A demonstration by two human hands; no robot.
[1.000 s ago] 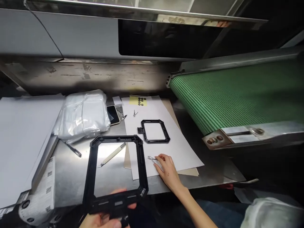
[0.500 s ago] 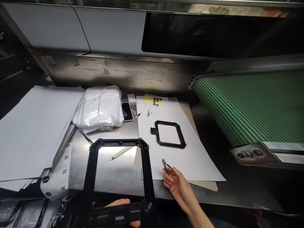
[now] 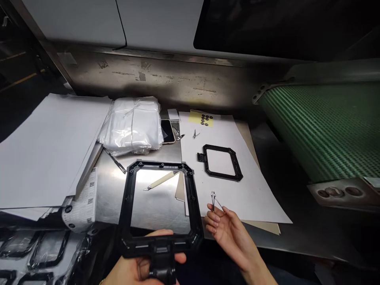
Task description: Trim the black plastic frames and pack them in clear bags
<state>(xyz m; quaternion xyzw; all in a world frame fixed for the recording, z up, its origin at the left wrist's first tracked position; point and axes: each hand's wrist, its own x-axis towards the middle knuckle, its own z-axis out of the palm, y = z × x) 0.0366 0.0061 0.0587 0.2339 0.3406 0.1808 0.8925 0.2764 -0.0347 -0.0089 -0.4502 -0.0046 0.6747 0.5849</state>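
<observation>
A black plastic frame with cut corners stands upright in front of me, its hinge-like tab at the bottom. My left hand is closed around that lower end, partly hidden behind it. To the right, my right hand pinches a nail clipper, jaws pointing away, above the near edge of the white sheet. A second black frame lies flat on the sheet with its tab to the left. Behind it rests another nail clipper. Through the held frame's opening shows a craft knife.
A stack of clear plastic bags and a phone are at the back. White sheets are piled left, above a label roll. Bagged black frames sit lower left. A green conveyor belt borders the right.
The held frame has risen and tilted, so more of its bottom tab and my left hand shows. My right hand has turned the nail clipper more upright. The view has shifted slightly.
</observation>
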